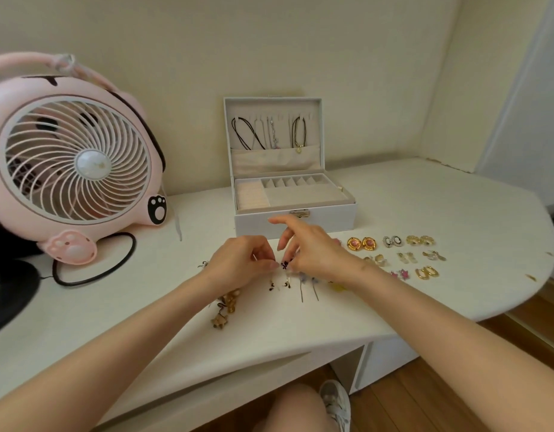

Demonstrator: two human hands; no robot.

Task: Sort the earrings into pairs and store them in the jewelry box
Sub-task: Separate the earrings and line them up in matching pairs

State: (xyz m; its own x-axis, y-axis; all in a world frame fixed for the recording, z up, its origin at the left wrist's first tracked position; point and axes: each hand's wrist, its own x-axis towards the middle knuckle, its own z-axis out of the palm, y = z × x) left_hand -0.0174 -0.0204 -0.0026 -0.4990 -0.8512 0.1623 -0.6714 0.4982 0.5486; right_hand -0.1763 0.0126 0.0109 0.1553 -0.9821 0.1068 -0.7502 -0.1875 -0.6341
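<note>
Earrings (pixel 394 257) paired in rows on the white bench (pixel 440 201), loose earrings (pixel 227 304) under the wrists, left hand (pixel 241 260) and right hand (pixel 314 249) together pinching a small dark earring (pixel 284 265), open jewelry box (pixel 325 221) just behind, pink fan (pixel 76 160) far left.

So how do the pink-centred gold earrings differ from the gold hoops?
The pink-centred earrings are solid round discs; the gold hoops are open rings. The pink-centred earrings lie close by the jewelry box; the gold hoops lie nearer the edge of the table. Both are gold pairs, set side by side.
</note>
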